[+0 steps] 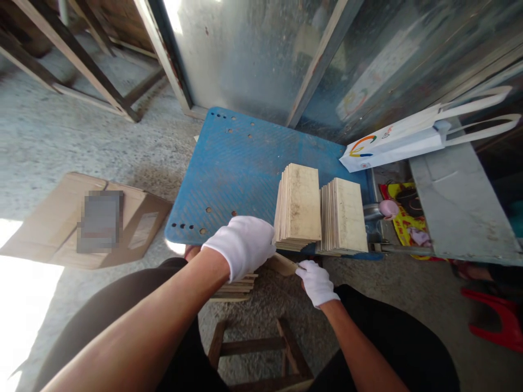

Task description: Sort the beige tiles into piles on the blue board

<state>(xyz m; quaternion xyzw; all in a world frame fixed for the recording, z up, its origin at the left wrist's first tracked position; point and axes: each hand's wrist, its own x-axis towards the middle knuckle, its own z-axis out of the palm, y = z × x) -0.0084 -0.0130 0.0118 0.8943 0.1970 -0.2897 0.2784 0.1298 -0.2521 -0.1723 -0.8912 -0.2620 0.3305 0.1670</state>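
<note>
Both of my hands wear white gloves. Between them, just off the near edge of the blue table, is a thin wooden board (pixel 285 265). My right hand (pixel 316 283) is closed with its fingers pinching the board's right end. My left hand (pixel 245 242) is closed at its other end, its fingertips mostly hidden behind the glove's back. Two stacks of similar boards, a left stack (pixel 304 204) and a right stack (pixel 350 215), stand side by side on the table beyond the hands. Below my left wrist, another pile of boards (pixel 235 289) shows partly.
The blue table (pixel 245 163) has holes near its corners. At its right rear lies a white paper bag (pixel 396 141). A cardboard box (pixel 134 212) sits on the floor at left. A wooden stool (pixel 253 347) stands between my legs; a red plastic stool (pixel 494 318) is far right.
</note>
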